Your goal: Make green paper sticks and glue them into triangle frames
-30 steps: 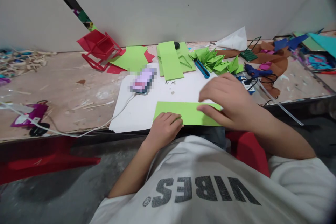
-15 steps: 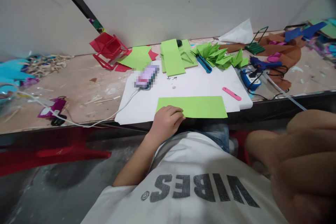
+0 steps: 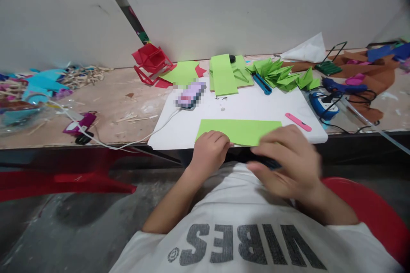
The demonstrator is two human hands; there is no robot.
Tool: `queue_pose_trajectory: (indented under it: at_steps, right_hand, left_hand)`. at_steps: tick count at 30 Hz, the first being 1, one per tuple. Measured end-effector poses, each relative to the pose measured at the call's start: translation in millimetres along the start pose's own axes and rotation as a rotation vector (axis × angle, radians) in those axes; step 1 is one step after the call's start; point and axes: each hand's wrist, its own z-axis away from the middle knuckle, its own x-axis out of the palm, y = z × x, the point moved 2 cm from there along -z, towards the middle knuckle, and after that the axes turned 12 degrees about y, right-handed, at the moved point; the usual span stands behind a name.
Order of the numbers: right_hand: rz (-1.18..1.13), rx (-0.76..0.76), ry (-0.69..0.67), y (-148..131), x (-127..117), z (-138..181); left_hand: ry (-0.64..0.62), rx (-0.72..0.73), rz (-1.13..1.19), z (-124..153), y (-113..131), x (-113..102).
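Note:
A long green paper strip lies on a white board at the table's near edge. My left hand rests on the strip's left end with its fingers curled down onto it. My right hand hovers at the strip's right end near the table edge; it is blurred by motion and its fingers are loosely stretched out, with nothing seen in them. A pink cutter lies just right of the strip.
More green sheets, folded green paper pieces, a blue cutter and a phone on a white cable lie farther back. A red paper chair stands at the wall. A blue glue gun lies at right.
My right hand left the strip, swung off to the lower right, and has come back to the strip's right end. The left hand stayed on the strip. The view has shifted slightly.

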Motion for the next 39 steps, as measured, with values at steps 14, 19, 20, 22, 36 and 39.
queue_pose_trajectory:
  at_steps: [14,19,20,22,36,39]
  right_hand:
    - [0.274,-0.065,-0.35,49.7,65.6,29.4]
    - [0.286,-0.08,-0.325,57.0,66.9,25.7]
    - [0.285,-0.071,-0.332,58.2,66.1,24.7]
    - [0.281,-0.049,-0.369,59.7,63.8,22.8]
    - [0.32,0.127,-0.426,44.1,49.6,28.9]
    - [0.314,0.148,-0.455,37.2,55.4,29.0]
  left_hand:
    - [-0.034,0.001,-0.062,-3.3,2.8,4.9]
    - [-0.138,-0.012,-0.008,-12.7,-10.2,0.3]
    - [-0.149,-0.021,0.014,-13.9,-13.1,-0.8]
    - [-0.176,-0.048,0.054,-15.0,-18.3,-2.6]
    - [-0.24,0.005,-0.143,-8.3,-4.7,-6.9]
    - [-0.236,-0.001,-0.144,-8.9,0.0,-4.9]
